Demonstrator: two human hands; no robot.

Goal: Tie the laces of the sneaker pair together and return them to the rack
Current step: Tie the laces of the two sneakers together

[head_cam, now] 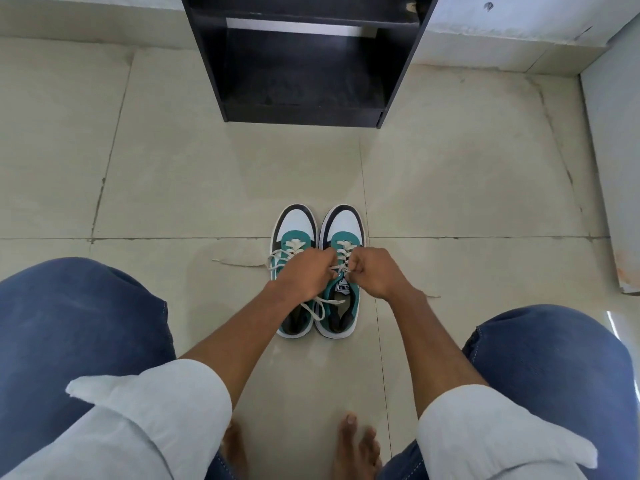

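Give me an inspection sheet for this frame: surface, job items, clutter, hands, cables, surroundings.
Surface: pale tiled floor, stained along the grout lines.
Job's things: left sneaker and right sneaker, teal, white and black, side by side on the floor, toes toward the black rack; white laces loose, trailing between the shoes.
Clutter: nothing seen.
Grippers: left hand and right hand both closed on laces above the sneakers.
Cables: nothing seen.
Surroundings: rack shelves in view hold no shoes; scuffed white wall; person's knees in blue jeans, bare feet.

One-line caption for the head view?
Both hands pull white laces over paired sneakers before the dark rack.
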